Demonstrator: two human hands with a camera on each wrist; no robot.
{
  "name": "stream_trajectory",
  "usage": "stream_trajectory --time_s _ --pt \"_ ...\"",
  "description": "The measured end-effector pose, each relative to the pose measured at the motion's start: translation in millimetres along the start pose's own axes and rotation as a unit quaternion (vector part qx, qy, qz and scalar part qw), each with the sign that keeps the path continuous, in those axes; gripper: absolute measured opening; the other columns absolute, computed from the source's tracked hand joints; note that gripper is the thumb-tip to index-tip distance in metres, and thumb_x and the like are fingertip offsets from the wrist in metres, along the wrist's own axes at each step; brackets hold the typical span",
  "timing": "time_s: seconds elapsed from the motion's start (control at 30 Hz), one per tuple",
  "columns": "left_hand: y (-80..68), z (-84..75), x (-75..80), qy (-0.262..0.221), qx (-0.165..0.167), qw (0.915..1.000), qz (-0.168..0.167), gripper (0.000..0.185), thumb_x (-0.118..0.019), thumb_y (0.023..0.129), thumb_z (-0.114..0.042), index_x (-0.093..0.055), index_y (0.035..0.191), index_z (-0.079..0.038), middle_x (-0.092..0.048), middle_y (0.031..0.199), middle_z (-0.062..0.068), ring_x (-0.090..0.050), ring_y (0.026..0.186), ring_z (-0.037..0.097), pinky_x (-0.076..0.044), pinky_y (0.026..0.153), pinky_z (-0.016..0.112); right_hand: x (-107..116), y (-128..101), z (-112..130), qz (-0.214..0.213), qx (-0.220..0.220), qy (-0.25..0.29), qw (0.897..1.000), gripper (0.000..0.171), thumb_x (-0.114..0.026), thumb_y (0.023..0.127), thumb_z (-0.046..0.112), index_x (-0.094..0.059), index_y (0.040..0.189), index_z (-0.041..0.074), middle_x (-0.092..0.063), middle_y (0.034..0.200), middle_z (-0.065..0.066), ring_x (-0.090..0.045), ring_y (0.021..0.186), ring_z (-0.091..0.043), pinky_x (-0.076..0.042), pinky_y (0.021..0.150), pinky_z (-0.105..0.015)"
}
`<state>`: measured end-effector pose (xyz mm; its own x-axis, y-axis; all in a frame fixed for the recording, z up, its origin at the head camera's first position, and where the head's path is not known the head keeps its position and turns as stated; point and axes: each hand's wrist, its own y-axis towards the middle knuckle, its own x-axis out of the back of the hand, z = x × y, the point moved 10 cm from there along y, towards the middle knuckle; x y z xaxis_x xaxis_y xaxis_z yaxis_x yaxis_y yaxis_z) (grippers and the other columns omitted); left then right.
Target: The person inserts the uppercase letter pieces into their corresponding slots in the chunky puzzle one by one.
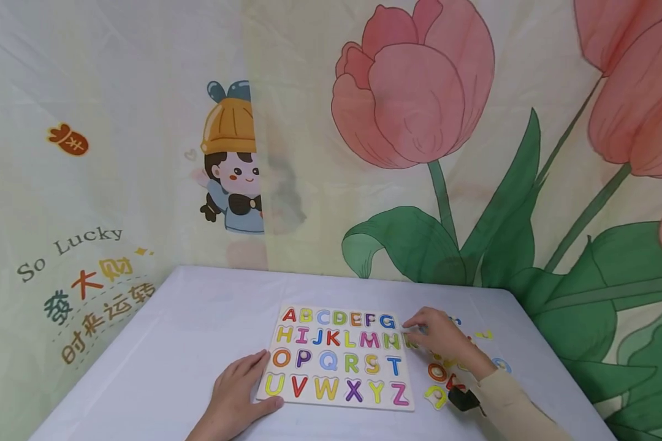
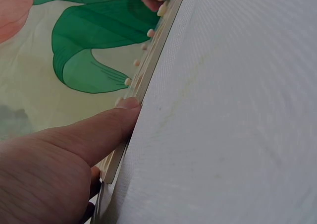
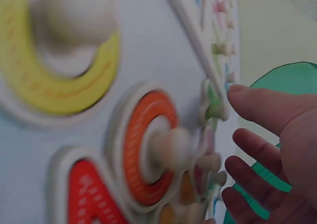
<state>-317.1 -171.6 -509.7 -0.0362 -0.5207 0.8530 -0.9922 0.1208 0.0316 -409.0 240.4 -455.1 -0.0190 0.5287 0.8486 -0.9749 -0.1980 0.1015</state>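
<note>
A white alphabet board [image 1: 336, 407] lies on the table, its coloured letters in four rows; several carry round knobs. My left hand [image 1: 237, 392] holds its near-left corner, thumb along the near edge and fingers at the left side. In the left wrist view, the thumb [image 2: 99, 135] presses against the board's edge [image 2: 153, 60]. Just past the board's right edge hovers my right hand [image 1: 438, 334], fingers parted. Nothing shows between its fingers in the right wrist view, where a green letter piece [image 3: 213, 102] sits near the thumb [image 3: 252, 102].
Loose knobbed letters lie right of the board, partly hidden by the right forearm: an orange O [image 1: 437, 372], a red piece [image 1: 455, 383], a yellow-green curved piece [image 1: 434, 397] and a blue one [image 1: 500, 365]. A printed cloth [image 1: 309, 184] hangs behind the white-covered table [image 1: 171, 343].
</note>
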Motion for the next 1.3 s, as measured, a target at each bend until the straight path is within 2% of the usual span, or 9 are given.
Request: stream_trajectory --time_s 0.2,0.43,0.67,0.87,0.93,1.0,1.1,1.17,1.3 --pt "0.3 -2.4 -2.8 0.000 0.000 1.0000 -0.001 0.107 -0.086 0.076 -0.067 -0.048 0.161 -0.013 -0.046 0.163 0.008 -0.037 0.148 0.039 -0.028 0.120 0.070 3 -10 -12 -0.016 0.000 -0.006 1.000 0.018 -0.087 0.090 0.017 -0.084 0.108 0.018 -0.068 0.111 0.002 -0.062 0.124 -0.034 -0.051 0.108 -0.059" --pt "0.5 -2.6 -6.6 0.001 0.003 1.0000 0.005 0.108 -0.086 0.076 -0.067 -0.047 0.162 -0.014 -0.046 0.164 0.008 -0.036 0.148 0.039 -0.027 0.121 0.070 6 -14 -15 -0.039 0.023 -0.045 0.998 0.012 -0.090 0.087 0.018 -0.086 0.097 0.022 -0.067 0.101 0.008 -0.059 0.112 -0.023 -0.052 0.101 -0.052" --pt "0.8 -3.3 -3.9 0.007 -0.002 1.0000 0.000 0.108 -0.085 0.076 -0.069 -0.047 0.161 -0.013 -0.046 0.163 0.008 -0.037 0.148 0.039 -0.028 0.121 0.070 5 -12 -15 -0.054 0.045 -0.033 0.997 0.009 -0.088 0.089 0.019 -0.087 0.097 0.023 -0.068 0.094 0.011 -0.056 0.099 -0.016 -0.048 0.087 -0.040" --pt "-0.6 -3.2 -4.4 -0.004 0.000 1.0000 0.005 0.107 -0.085 0.077 -0.067 -0.048 0.161 -0.013 -0.047 0.163 0.008 -0.037 0.148 0.039 -0.028 0.121 0.069 8 -14 -11 -0.067 0.047 -0.034 0.996 0.007 -0.087 0.090 0.019 -0.087 0.096 0.022 -0.069 0.092 0.011 -0.058 0.096 -0.015 -0.049 0.086 -0.040" --pt "-0.5 -3.2 -4.2 -0.002 0.000 1.0000 0.006 0.107 -0.085 0.077 -0.067 -0.048 0.161 -0.013 -0.047 0.163 0.008 -0.037 0.148 0.039 -0.028 0.121 0.070 11 -15 -6 -0.069 0.042 -0.024 0.996 0.008 -0.086 0.091 0.019 -0.086 0.099 0.021 -0.073 0.096 0.009 -0.064 0.105 -0.023 -0.053 0.096 -0.048" --pt "-0.4 -3.3 -3.0 0.000 0.000 1.0000 0.005 0.107 -0.085 0.077 -0.068 -0.048 0.161 -0.012 -0.046 0.163 0.008 -0.037 0.148 0.039 -0.028 0.121 0.070 12 -17 3 -0.070 0.032 -0.013 0.997 0.009 -0.086 0.091 0.019 -0.086 0.099 0.021 -0.072 0.095 0.009 -0.066 0.103 -0.023 -0.056 0.094 -0.045" --pt "-0.6 -3.3 0.0 0.002 -0.003 1.0000 0.003 0.107 -0.084 0.077 -0.068 -0.048 0.161 -0.011 -0.047 0.163 0.009 -0.037 0.148 0.040 -0.028 0.120 0.070 7 -22 23 -0.066 0.011 0.006 0.998 0.010 -0.087 0.090 0.017 -0.086 0.100 0.021 -0.071 0.093 0.010 -0.065 0.098 -0.020 -0.058 0.089 -0.036" --pt "-0.9 -3.1 1.4 0.004 -0.004 1.0000 0.002 0.107 -0.084 0.077 -0.068 -0.048 0.161 -0.011 -0.047 0.163 0.010 -0.037 0.148 0.040 -0.028 0.120 0.071 -1 -25 37 -0.064 0.001 0.013 0.998 0.010 -0.088 0.089 0.017 -0.087 0.097 0.021 -0.066 0.087 0.012 -0.057 0.086 -0.012 -0.052 0.074 -0.025" --pt "-1.1 -2.7 2.0 0.007 -0.004 1.0000 0.002 0.108 -0.084 0.077 -0.068 -0.048 0.161 -0.011 -0.047 0.163 0.010 -0.038 0.147 0.040 -0.028 0.119 0.071 -17 -29 64 -0.064 0.004 0.029 0.998 0.009 -0.089 0.088 0.016 -0.087 0.096 0.020 -0.063 0.085 0.012 -0.054 0.082 -0.011 -0.048 0.069 -0.023"
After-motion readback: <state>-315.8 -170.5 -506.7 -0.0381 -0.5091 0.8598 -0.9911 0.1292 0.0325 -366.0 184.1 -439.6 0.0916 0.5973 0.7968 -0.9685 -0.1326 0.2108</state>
